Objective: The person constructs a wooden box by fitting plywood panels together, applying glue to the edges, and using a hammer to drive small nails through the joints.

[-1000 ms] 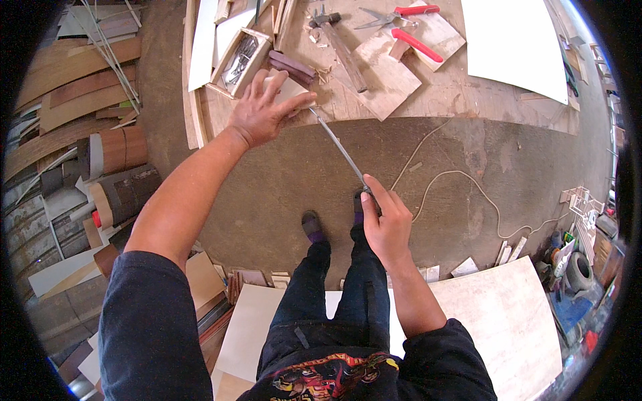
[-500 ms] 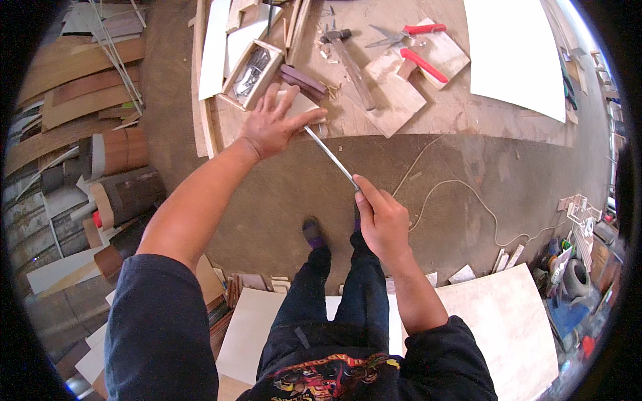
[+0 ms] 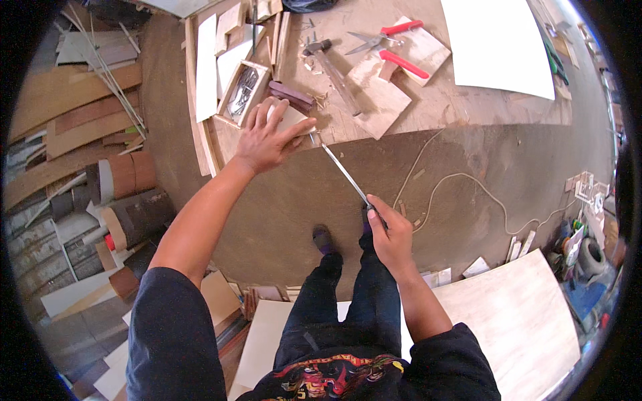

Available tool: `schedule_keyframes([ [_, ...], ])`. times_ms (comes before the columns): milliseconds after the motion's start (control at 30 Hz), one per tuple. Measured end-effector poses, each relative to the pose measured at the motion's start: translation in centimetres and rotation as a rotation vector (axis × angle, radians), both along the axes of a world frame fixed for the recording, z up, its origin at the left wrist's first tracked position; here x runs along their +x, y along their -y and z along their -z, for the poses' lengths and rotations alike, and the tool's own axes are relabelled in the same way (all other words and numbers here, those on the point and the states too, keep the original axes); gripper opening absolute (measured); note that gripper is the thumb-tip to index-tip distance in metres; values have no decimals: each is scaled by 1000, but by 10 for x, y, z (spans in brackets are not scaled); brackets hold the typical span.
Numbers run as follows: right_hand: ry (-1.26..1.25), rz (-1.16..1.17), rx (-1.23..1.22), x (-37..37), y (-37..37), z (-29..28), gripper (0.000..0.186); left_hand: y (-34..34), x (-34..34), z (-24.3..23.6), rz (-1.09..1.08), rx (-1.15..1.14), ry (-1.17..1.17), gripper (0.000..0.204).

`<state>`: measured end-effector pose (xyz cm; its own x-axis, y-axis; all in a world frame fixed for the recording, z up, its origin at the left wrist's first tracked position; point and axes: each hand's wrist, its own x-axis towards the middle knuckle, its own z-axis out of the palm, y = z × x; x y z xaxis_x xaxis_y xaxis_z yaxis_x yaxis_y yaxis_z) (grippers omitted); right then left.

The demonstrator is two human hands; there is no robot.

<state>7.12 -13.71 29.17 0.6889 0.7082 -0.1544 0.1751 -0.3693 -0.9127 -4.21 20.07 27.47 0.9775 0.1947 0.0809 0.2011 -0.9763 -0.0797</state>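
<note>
My left hand lies over a pale wooden block at the table's near edge, fingers spread across it and thumb along its front. A small thin metal piece sticks out beside the thumb; I cannot make out its kind. In my right hand, out past the table edge, the fingers wrap round the dark handle of a screwdriver. Its long bright shaft slants up and left, the tip a short way from the metal piece. Most of the handle is hidden in my palm.
Close by on the table are an open box of nails, a purple-brown block, a hammer and red-handled snips on a notched board. A cord winds over the floor. Wood scraps are stacked at left.
The screwdriver has drawn back, down and to the right; its tip, earlier by my left thumb, now stands apart from it. The small metal piece has come into sight. My left hand stays on the block.
</note>
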Motion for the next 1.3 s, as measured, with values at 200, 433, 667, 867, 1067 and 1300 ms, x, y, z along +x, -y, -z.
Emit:
schedule_keyframes([
  [200, -16, 29, 15, 6, 5, 0, 29, -10, 11, -23, 217, -63, -59, 67],
  [433, -6, 46, 6, 3, 7, 2, 29, -21, 36, -9, 505, -281, 33, 42],
  [667, 46, 18, -55, -15, 4, 7, 32, -19, 38, -1, 504, -360, 125, 32],
  [867, 45, 30, -60, -26, -8, 6, 32, -19, 37, -1, 493, -363, 138, 30],
  [1067, 49, 81, -9, -28, -5, 10, 31, -19, 44, -4, 523, -386, 108, 33],
  [1300, 34, 60, -28, -29, -8, 5, 31, -22, 38, -6, 503, -416, 55, 37],
])
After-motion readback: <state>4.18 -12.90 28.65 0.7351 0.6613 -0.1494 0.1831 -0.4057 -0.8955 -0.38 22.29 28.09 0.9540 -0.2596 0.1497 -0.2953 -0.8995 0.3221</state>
